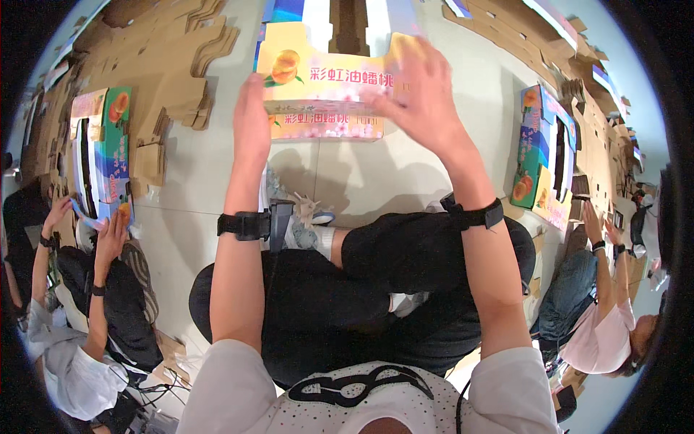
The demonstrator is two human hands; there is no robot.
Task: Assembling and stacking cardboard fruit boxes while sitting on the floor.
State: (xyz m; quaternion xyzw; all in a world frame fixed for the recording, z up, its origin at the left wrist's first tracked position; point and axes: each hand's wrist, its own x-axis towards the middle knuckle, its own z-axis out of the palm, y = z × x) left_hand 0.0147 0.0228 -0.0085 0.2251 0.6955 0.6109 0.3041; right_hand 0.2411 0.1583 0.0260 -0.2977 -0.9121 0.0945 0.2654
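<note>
A cardboard fruit carton [318, 88], printed yellow and pink with a peach, stands on the floor in front of me. White and blue panels rise at its far side, around a dark slot-like gap. My left hand [251, 123] holds its left near edge, fingers along the side and fingertips near the peach print. At the right end, my right hand [426, 101] grips the yellow panel, thumb on the front and fingers over the upper corner. That hand is slightly blurred. The carton's right end is partly hidden behind it.
Flattened brown cardboard [166, 58] lies at the far left, with more cardboard [607, 159] at the right. Co-workers at either side handle similar cartons: a green-and-blue one [116, 148] on the left, another [533, 145] on the right. My crossed legs [340, 304] are below the carton.
</note>
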